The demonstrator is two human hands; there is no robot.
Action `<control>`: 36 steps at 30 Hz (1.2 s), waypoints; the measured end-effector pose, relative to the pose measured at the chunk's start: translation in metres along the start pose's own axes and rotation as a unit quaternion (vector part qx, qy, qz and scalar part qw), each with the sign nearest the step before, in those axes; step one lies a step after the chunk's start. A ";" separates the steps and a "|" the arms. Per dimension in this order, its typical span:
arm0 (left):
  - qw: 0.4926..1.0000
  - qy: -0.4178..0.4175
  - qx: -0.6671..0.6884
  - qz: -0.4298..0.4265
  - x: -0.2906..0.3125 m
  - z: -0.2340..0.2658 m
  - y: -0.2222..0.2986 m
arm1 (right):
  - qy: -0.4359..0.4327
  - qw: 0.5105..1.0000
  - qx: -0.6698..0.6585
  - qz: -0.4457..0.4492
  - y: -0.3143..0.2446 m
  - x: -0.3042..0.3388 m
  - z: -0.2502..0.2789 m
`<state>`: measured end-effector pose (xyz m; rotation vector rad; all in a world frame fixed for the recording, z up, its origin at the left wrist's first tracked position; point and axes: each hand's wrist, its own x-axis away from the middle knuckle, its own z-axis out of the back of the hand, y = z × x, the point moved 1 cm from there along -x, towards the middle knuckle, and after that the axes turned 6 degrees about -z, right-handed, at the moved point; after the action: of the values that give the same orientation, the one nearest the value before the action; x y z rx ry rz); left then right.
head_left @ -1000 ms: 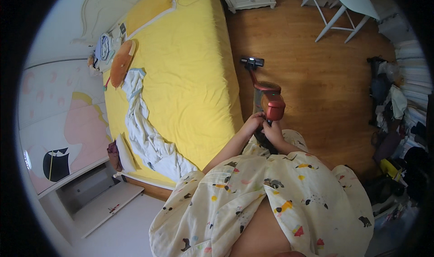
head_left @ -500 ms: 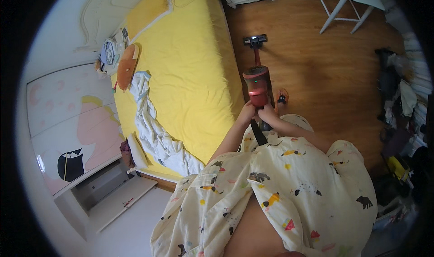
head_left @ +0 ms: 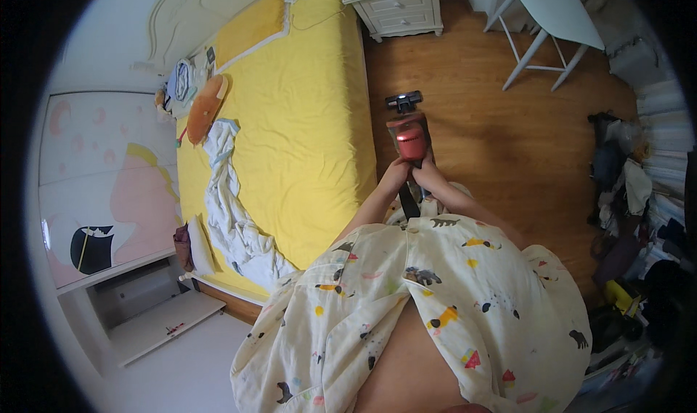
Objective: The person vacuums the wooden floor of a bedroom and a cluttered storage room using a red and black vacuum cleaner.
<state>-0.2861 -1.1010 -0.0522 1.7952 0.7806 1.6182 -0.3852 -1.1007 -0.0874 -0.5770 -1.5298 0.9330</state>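
Both my hands are closed on a red and dark cordless vacuum cleaner (head_left: 412, 144) in front of my body. My left hand (head_left: 397, 172) grips its near end from the left. My right hand (head_left: 427, 172) wraps round the handle on the right, its fingers partly hidden behind the body. Beyond, the dark floor head (head_left: 404, 101) of the vacuum rests on the wooden floor (head_left: 501, 144), a little to the right of the bed. Most of the tube is hidden under the vacuum's body.
A bed with a yellow sheet (head_left: 305, 123) runs along the left, with a crumpled white blanket (head_left: 236, 217) and an orange cushion (head_left: 207, 109). Ahead stand a white nightstand (head_left: 403, 14) and a pale chair (head_left: 555, 17). Piled clothes and bags (head_left: 617, 173) line the right side.
The view has tilted up, showing more of the nightstand and chair. The vacuum's floor head now appears closer to its body, nearer to me. Both hands keep their hold.
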 end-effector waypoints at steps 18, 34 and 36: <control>0.993 -0.032 0.111 0.018 -0.064 0.018 0.011 | 0.044 0.995 0.056 0.064 -0.012 -0.056 0.007; 0.993 -0.102 0.018 0.058 -0.206 0.079 0.097 | 0.027 0.999 -0.003 -0.018 -0.067 -0.203 -0.005; 0.993 -0.094 0.012 0.064 -0.212 0.083 0.116 | 0.035 0.999 0.024 -0.012 -0.057 -0.224 -0.008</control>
<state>-0.2181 -1.3404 -0.1086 2.0165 0.6122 1.4954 -0.3282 -1.3094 -0.1702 -0.5508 -1.4455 0.9197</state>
